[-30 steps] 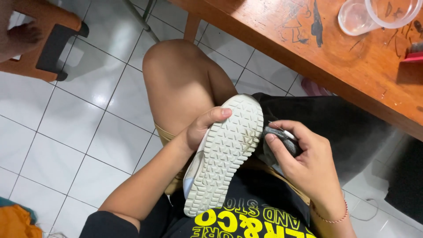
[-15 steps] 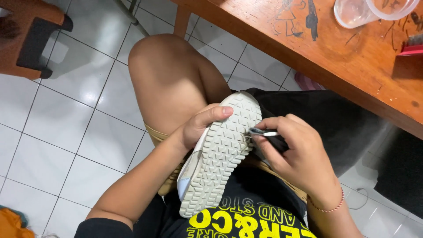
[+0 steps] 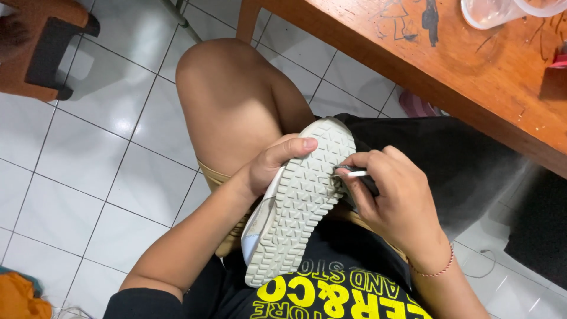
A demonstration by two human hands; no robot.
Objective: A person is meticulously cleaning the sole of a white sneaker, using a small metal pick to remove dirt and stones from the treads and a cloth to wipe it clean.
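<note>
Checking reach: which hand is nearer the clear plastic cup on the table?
Right. The right hand lies below the cup; the left hand grips the shoe, farther off.

My scratched wooden desk (image 3: 378, 41) carries a clear plastic cup (image 3: 502, 12) at its far edge; white floor tiles (image 3: 106, 153) lie below it.

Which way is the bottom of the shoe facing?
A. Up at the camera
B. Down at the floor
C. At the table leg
A: the shoe lies on the lap with its grooved pale sole turned up, the left hand gripping its side and the right hand pressing a small tool at its edge.
</note>
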